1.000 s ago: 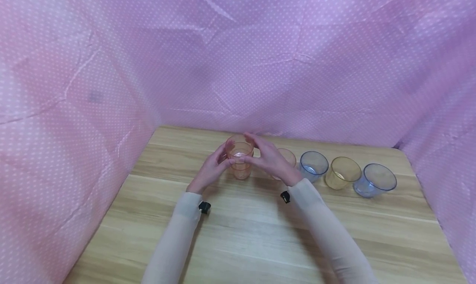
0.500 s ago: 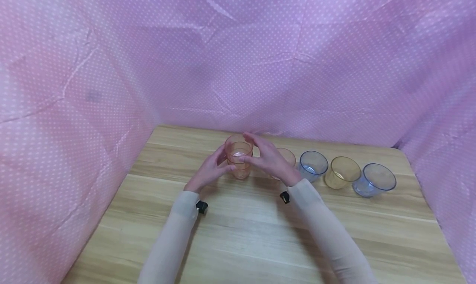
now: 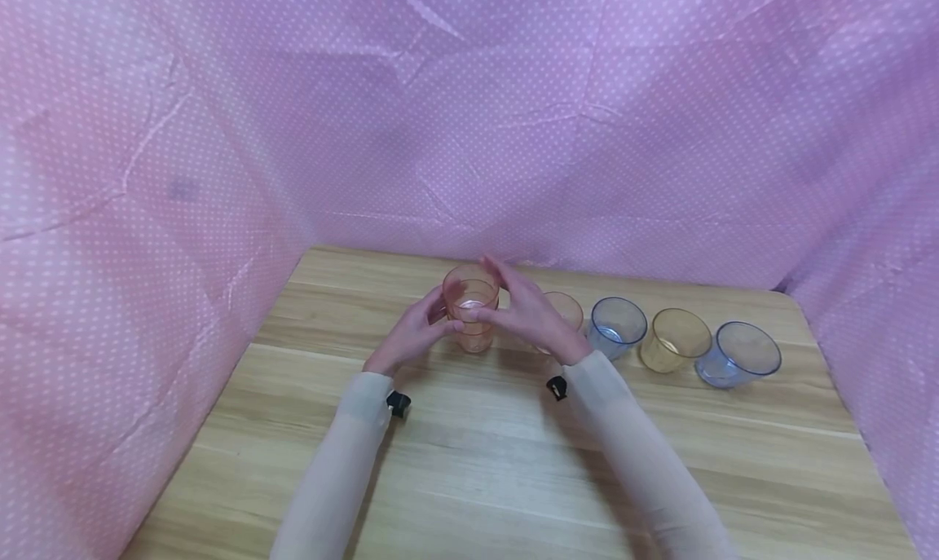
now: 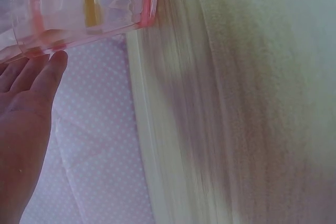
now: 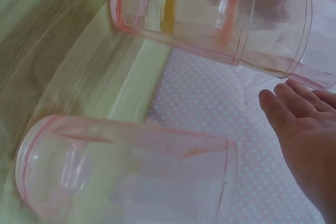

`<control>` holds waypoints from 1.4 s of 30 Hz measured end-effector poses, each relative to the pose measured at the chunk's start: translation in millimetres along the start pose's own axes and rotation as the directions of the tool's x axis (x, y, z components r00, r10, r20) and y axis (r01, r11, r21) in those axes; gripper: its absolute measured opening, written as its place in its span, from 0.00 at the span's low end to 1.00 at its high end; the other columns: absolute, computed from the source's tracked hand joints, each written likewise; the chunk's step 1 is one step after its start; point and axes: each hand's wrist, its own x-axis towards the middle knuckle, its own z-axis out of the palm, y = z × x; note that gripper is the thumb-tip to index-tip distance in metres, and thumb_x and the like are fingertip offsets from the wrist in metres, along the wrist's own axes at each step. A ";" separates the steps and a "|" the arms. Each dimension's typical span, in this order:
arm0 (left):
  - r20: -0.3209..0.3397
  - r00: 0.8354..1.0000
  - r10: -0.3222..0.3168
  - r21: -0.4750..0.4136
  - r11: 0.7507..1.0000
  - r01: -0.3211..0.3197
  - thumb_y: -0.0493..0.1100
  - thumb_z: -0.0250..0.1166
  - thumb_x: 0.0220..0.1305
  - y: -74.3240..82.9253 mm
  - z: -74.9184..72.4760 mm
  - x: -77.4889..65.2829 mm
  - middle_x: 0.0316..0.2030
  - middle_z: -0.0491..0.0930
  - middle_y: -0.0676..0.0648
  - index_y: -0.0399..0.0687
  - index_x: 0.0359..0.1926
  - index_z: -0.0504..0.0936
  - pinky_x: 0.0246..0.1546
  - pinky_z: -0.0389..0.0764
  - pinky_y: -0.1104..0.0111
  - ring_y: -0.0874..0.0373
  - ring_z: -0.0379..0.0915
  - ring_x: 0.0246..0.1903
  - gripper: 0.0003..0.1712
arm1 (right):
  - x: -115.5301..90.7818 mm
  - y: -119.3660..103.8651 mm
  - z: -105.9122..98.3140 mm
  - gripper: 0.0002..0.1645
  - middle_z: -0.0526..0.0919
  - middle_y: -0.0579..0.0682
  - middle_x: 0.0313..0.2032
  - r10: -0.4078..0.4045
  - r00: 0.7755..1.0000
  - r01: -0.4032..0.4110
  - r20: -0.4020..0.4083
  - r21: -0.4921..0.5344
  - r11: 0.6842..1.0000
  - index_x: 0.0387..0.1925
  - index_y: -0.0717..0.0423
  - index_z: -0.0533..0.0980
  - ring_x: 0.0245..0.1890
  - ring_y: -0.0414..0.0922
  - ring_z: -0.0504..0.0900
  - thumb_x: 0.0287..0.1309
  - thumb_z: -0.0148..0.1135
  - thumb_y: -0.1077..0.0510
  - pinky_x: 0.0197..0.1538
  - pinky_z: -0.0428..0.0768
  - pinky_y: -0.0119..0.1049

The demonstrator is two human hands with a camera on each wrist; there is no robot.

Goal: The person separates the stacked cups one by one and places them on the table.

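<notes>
A stack of nested clear pink cups point(image 3: 472, 340) stands upright on the wooden table, with a yellow band visible low inside it in both wrist views. From its left side my left hand point(image 3: 411, 336) holds it, thumb in front and fingers behind. My right hand point(image 3: 531, 311) holds the upper part from the right, its thumb across the front. In the right wrist view the fingertips of that hand lie against the stack point(image 5: 205, 19) near the top rim. Another pink cup point(image 5: 131, 177) stands just right of the stack, partly hidden by my right hand in the head view.
Right of the pink cup, a blue cup point(image 3: 619, 324), a yellow cup point(image 3: 675, 340) and another blue cup point(image 3: 737, 356) stand in a row on the table point(image 3: 469, 470). Pink dotted cloth point(image 3: 469, 136) hangs behind the table and along its sides.
My left thumb lifted slightly off the stack half a second ago and is against it again now. My right hand stays nearly in place, and the cups in the row have not moved.
</notes>
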 end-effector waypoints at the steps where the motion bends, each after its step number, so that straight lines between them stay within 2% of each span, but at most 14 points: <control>1: 0.002 1.000 0.006 0.000 1.000 -0.006 0.38 0.70 0.69 -0.1 0.1 0.0 0.75 0.66 0.42 0.46 0.79 0.62 0.75 0.65 0.56 0.46 0.62 0.73 0.41 | 0.8 0.3 0.1 0.64 0.63 0.54 0.77 0.012 1.000 -0.012 0.006 0.015 1.000 0.81 0.58 0.54 0.73 0.53 0.68 0.55 0.78 0.38 0.76 0.67 0.52; 7: 0.006 1.000 0.028 0.014 0.999 -0.029 0.38 0.69 0.70 -2.5 -0.1 0.9 0.74 0.67 0.41 0.44 0.78 0.63 0.75 0.66 0.59 0.47 0.63 0.73 0.40 | 5.3 2.2 1.7 0.65 0.65 0.55 0.76 0.047 0.998 -0.049 0.037 0.055 0.997 0.80 0.58 0.55 0.73 0.53 0.68 0.53 0.80 0.38 0.74 0.68 0.55; 15: 0.014 0.999 0.031 0.010 0.999 -0.032 0.38 0.68 0.71 -2.6 -0.2 0.0 0.74 0.66 0.39 0.44 0.79 0.61 0.75 0.65 0.58 0.46 0.61 0.74 0.40 | 6.4 4.4 5.3 0.58 0.73 0.52 0.71 0.028 0.999 -0.031 0.031 0.109 0.994 0.76 0.58 0.61 0.71 0.51 0.71 0.53 0.81 0.43 0.74 0.70 0.48; 22: 0.012 0.999 0.040 -0.009 0.999 -0.039 0.37 0.67 0.72 -2.7 1.0 -0.9 0.75 0.65 0.39 0.43 0.79 0.60 0.76 0.64 0.58 0.45 0.60 0.74 0.40 | 4.7 7.3 9.4 0.58 0.74 0.53 0.70 -0.003 1.000 0.004 -0.013 0.063 0.998 0.75 0.59 0.62 0.69 0.52 0.73 0.52 0.82 0.43 0.73 0.72 0.47; 32: 0.003 1.000 0.013 -0.003 1.000 -0.013 0.38 0.67 0.72 1.3 3.4 -1.2 0.75 0.65 0.39 0.44 0.79 0.61 0.76 0.64 0.58 0.46 0.61 0.74 0.40 | 2.3 11.4 11.4 0.54 0.76 0.55 0.68 -0.053 0.997 0.055 -0.057 0.039 0.998 0.74 0.59 0.64 0.66 0.53 0.77 0.52 0.83 0.51 0.70 0.75 0.48; 38: 0.008 0.999 0.032 -0.005 0.999 -0.032 0.40 0.67 0.73 1.7 4.5 -1.4 0.75 0.65 0.41 0.45 0.79 0.61 0.76 0.63 0.55 0.45 0.60 0.74 0.39 | 1.0 12.3 13.1 0.54 0.77 0.59 0.67 -0.037 0.997 0.041 -0.071 0.049 0.998 0.74 0.60 0.64 0.65 0.55 0.78 0.52 0.83 0.53 0.70 0.76 0.49; 42: 0.003 1.000 0.031 -0.018 0.999 -0.031 0.43 0.67 0.73 0.0 5.4 -1.9 0.76 0.65 0.41 0.46 0.79 0.61 0.77 0.62 0.55 0.45 0.60 0.74 0.40 | 2.5 11.8 12.2 0.57 0.76 0.58 0.68 -0.025 0.999 0.026 -0.040 0.034 0.999 0.77 0.60 0.60 0.66 0.55 0.76 0.53 0.82 0.51 0.71 0.74 0.51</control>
